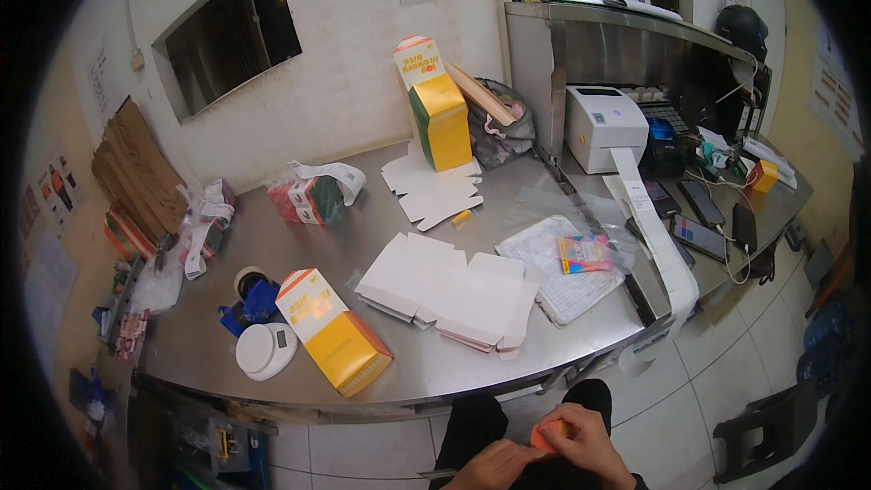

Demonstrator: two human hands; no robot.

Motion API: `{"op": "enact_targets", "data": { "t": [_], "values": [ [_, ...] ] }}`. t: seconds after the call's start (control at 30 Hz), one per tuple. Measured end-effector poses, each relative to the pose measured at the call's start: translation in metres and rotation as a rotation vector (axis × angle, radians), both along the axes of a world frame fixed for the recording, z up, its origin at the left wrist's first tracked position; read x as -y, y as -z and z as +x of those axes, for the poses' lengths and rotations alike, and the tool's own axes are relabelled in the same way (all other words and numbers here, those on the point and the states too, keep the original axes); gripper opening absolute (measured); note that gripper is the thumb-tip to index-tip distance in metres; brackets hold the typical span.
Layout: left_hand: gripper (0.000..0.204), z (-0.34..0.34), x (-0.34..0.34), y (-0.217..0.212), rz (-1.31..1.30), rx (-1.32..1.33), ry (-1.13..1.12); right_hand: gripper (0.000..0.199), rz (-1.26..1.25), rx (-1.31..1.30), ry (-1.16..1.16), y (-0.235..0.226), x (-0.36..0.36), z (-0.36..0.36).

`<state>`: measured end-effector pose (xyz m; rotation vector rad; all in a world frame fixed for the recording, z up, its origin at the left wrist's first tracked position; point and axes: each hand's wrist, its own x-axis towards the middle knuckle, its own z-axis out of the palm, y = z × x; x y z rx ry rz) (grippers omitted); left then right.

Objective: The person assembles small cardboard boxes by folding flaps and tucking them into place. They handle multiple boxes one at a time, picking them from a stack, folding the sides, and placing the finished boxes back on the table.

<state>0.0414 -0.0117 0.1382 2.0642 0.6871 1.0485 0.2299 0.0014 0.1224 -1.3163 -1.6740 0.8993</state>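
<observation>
Both hands below table point(435, 372) edge: right hand point(585, 440) pinches orange packet point(547, 436), left hand point(494, 467) closed on packet lower end.

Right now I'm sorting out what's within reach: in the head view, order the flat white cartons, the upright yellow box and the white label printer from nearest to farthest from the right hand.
From the right hand, holding a small orange thing below the counter edge:
1. Flat white cartons, front centre of the counter.
2. White label printer, back right.
3. Upright yellow box, back centre by the wall.
</observation>
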Motion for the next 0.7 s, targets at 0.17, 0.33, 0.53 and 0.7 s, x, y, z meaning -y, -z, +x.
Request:
{"op": "enact_targets", "data": {
  "t": [0.17,0.33,0.53,0.7],
  "values": [
    [0.022,0.006,-0.01,0.026,0.191,-0.042,-0.216,0.015,-0.033,0.05,0.139,0.011,0.008,-0.008],
    [0.019,0.002,-0.01,0.059,0.267,0.011,-0.26,0.02,-0.09,0.01,-0.069,0.033,0.005,-0.006],
    [0.015,-0.001,-0.01,0.09,0.307,-0.005,-0.193,0.021,-0.364,-0.03,-0.169,0.061,0.014,0.007],
    [0.015,0.001,-0.002,0.103,0.183,-0.105,-0.212,0.022,-0.581,-0.062,-0.151,0.072,0.022,0.013]
  ]
}}
